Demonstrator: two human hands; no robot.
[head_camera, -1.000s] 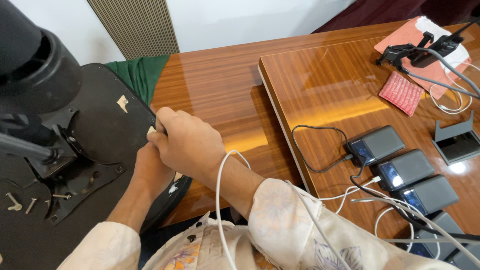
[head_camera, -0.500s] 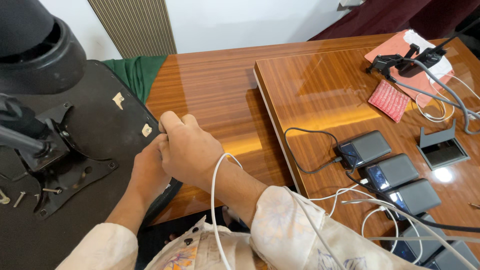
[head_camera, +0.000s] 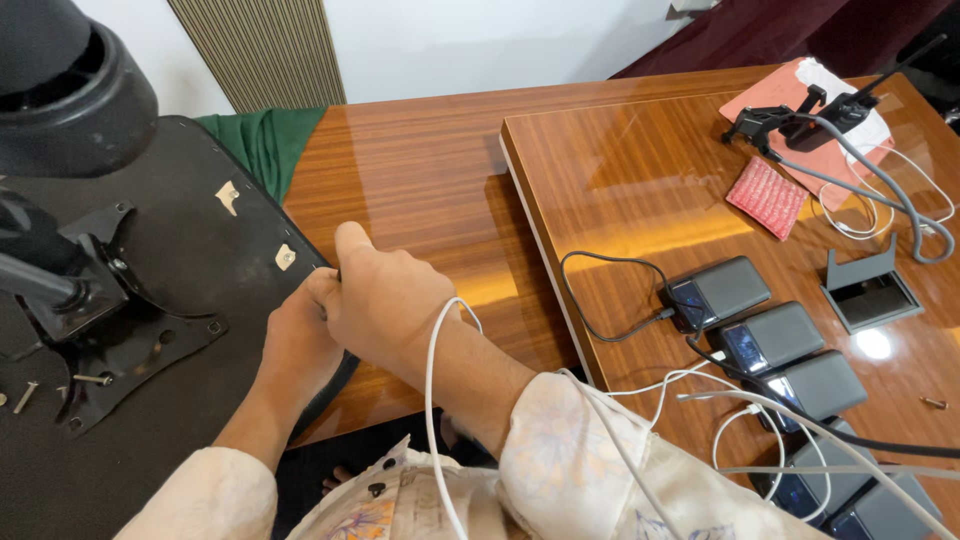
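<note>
Both hands, left hand (head_camera: 300, 335) under right hand (head_camera: 385, 300), are clenched together on the right edge of the overturned black chair seat (head_camera: 170, 260), which extends leftward from them.

Left hand (head_camera: 300, 345) largely covered by right hand (head_camera: 385, 305); grip contents not discernible. Chair base (head_camera: 150, 290) cut off at left and near edges. Nearest power banks (head_camera: 860, 505) cropped at near edge.

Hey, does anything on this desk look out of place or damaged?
Yes. An upturned black chair seat lies on the wooden table, with loose screws beside its metal bracket. Both hands, left hand and right hand, meet at its edge.
</note>
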